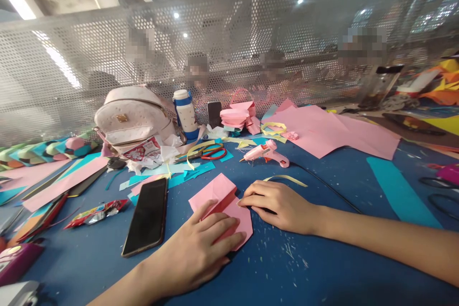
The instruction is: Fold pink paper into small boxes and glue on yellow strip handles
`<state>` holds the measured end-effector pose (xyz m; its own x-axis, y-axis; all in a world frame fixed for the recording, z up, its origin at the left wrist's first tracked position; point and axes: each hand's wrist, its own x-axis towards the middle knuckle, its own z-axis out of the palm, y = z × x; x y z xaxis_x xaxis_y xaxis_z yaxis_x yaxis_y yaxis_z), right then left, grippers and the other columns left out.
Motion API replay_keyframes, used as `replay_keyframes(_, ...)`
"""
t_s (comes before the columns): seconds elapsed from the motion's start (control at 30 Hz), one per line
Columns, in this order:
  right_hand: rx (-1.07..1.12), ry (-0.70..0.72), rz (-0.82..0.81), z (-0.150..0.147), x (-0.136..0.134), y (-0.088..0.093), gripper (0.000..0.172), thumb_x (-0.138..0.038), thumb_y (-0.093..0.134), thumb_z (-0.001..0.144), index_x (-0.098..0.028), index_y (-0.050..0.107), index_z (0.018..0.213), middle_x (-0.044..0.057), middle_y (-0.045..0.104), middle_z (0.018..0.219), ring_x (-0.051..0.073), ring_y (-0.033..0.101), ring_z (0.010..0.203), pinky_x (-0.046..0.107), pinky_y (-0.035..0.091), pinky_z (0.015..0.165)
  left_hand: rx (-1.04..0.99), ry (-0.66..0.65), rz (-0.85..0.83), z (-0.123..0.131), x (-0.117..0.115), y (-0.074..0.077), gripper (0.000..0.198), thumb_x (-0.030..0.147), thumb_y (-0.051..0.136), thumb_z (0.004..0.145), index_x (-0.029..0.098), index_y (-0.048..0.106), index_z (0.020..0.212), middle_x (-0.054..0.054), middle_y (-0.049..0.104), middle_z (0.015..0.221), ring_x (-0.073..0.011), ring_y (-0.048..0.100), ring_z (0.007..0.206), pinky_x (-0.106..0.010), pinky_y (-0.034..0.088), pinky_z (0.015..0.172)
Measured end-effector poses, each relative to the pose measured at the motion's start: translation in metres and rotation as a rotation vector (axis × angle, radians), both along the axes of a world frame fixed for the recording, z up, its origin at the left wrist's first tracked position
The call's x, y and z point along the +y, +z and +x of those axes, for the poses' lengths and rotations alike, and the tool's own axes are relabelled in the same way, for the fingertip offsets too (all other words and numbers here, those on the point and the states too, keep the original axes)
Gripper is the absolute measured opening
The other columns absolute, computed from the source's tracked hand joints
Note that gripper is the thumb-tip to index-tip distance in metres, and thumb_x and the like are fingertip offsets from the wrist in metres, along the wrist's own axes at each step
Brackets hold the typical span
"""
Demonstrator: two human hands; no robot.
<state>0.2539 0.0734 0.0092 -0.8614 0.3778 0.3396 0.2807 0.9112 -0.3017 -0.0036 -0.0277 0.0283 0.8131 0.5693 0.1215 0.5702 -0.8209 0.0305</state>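
One blue table (272, 272) carries one backpack (134, 110), one bottle (186, 115) and one glue gun (266, 153) beyond one folded pink paper (214, 191). The left hand (202, 246) lies spread over that paper; the right hand (281, 205), loosely curled, touches its right edge, though whether it pinches I cannot tell

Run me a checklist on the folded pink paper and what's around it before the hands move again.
1. Left hand on the folded pink paper: ok, fingers lie across it.
2. Right hand in position: ok, fingertips are at the paper's right edge.
3. Glue gun apart from the paper: ok, it lies beyond the hands.
4. Glue gun cool: cannot tell.
5. Space by the right hand free of offcuts: not ok, a yellow strip lies just beyond it.
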Motion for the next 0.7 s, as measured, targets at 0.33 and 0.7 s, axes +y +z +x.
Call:
replay_keyframes(0.33,0.030,-0.002,-0.059,0.000,-0.004,0.002,0.030,-0.007,0.034,0.093,-0.016,0.052,0.116,0.012,0.054,0.112,0.019,0.059,0.089,0.032,0.050,0.077,-0.024,-0.004,0.007,0.000,0.001,0.000,0.045,0.025,0.045,0.097,0.023,0.041,0.142,-0.007,0.056,0.137,-0.0236,0.051,0.126,-0.052,0.026,0.117)
replay_keyframes(0.7,0.038,0.154,0.073,-0.014,0.012,-0.011,0.031,-0.001,0.037,0.085,-0.016,0.044,0.111,0.012,0.048,0.108,0.017,0.055,0.085,0.031,0.052,0.071,-0.027,0.005,-0.018,0.000,0.000,0.000,0.046,0.025,0.045,0.097,0.023,0.040,0.143,-0.007,0.057,0.135,-0.0244,0.052,0.125,-0.053,0.025,0.117)
